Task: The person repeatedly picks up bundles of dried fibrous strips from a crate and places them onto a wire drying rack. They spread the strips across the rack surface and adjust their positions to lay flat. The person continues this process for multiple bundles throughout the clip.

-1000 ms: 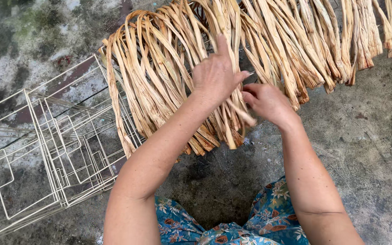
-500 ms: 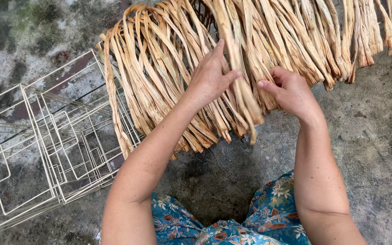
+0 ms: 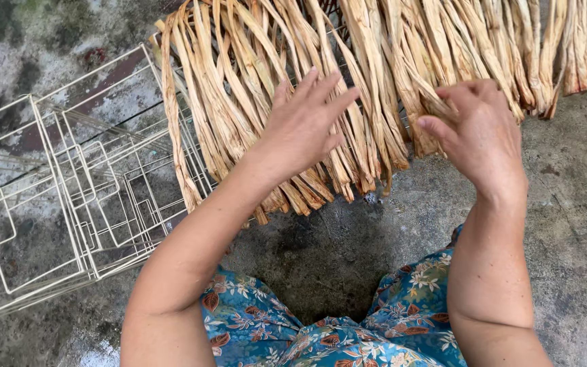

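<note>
Left hand (image 3: 305,122) lies flat with fingers spread on the dried straw strips (image 3: 239,102); right hand (image 3: 478,132) pinches a few strips beside it. White wire frames (image 3: 56,197) sit stacked on the concrete floor (image 3: 579,204), partly tucked under the strips.

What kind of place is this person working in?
Probably an outdoor yard or a rough work floor used for handcraft. The ground is stained, mottled concrete, dried plant strips lie fanned out across it under both hands, and white wire frames are stacked beside them.
</note>
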A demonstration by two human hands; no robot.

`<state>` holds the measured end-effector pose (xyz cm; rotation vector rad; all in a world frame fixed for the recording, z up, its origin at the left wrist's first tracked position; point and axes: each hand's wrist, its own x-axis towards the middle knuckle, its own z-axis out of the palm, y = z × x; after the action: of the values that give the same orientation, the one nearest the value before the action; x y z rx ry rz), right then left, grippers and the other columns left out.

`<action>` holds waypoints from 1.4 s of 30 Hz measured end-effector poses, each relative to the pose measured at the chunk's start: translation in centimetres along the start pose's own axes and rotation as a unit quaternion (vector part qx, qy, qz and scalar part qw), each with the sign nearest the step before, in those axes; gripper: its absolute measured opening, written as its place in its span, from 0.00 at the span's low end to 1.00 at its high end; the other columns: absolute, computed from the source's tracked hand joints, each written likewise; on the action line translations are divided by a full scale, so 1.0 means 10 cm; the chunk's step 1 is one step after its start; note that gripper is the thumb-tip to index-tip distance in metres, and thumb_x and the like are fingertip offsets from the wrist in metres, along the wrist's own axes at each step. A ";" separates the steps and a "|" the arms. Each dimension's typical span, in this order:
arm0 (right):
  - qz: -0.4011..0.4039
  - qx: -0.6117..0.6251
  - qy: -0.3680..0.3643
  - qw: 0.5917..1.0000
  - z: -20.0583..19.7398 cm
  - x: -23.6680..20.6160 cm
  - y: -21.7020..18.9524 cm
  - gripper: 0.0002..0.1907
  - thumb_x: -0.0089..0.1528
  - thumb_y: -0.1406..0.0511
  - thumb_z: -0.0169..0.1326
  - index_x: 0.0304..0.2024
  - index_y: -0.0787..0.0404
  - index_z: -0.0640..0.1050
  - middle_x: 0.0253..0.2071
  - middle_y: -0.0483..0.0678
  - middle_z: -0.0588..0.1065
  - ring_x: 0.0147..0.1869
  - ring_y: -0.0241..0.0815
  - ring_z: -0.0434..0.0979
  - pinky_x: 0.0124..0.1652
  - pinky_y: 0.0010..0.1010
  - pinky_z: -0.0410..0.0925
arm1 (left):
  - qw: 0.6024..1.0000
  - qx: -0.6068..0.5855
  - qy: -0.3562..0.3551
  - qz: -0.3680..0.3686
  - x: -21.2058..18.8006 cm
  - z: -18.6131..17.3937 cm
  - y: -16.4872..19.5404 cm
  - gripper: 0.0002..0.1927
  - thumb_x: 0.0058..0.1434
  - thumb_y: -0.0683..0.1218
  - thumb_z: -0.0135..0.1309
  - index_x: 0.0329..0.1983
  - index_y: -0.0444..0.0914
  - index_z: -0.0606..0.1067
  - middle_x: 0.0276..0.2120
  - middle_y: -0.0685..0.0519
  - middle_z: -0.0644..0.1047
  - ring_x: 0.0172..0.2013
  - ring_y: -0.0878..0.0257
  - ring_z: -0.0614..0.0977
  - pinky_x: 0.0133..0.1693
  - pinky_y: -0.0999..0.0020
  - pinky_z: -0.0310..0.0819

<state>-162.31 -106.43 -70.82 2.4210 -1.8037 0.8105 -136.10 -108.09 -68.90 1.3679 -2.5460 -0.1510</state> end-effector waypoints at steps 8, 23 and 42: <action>-0.030 0.147 -0.093 0.984 0.26 -0.17 -0.72 0.12 0.65 0.59 0.62 0.45 0.59 0.82 0.42 0.50 0.80 0.44 0.47 0.81 0.41 0.39 0.74 | 0.962 -0.033 0.065 -0.264 -0.75 -0.41 -0.27 0.12 0.67 0.54 0.60 0.44 0.42 0.79 0.41 0.51 0.78 0.44 0.60 0.79 0.45 0.61 0.78; -0.065 0.134 -0.190 0.970 0.50 -0.29 -1.20 0.19 0.63 0.50 0.59 0.48 0.53 0.82 0.40 0.48 0.81 0.39 0.51 0.83 0.35 0.41 0.73 | 0.974 0.001 0.090 -0.209 -1.38 -0.10 -0.25 0.10 0.56 0.43 0.62 0.41 0.41 0.79 0.37 0.47 0.75 0.43 0.50 0.80 0.44 0.52 0.74; 0.002 0.133 -0.223 0.966 0.73 -0.29 -1.33 0.17 0.64 0.57 0.61 0.47 0.62 0.79 0.27 0.48 0.80 0.25 0.41 0.79 0.24 0.35 0.71 | 0.954 0.134 0.027 -0.266 -1.22 0.17 -0.16 0.27 0.50 0.63 0.67 0.25 0.33 0.81 0.30 0.45 0.76 0.35 0.52 0.79 0.36 0.54 0.76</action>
<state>-148.03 -101.64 -74.55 2.9712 -1.9415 0.5693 -128.83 -98.86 -72.91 2.1052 -2.1499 0.1419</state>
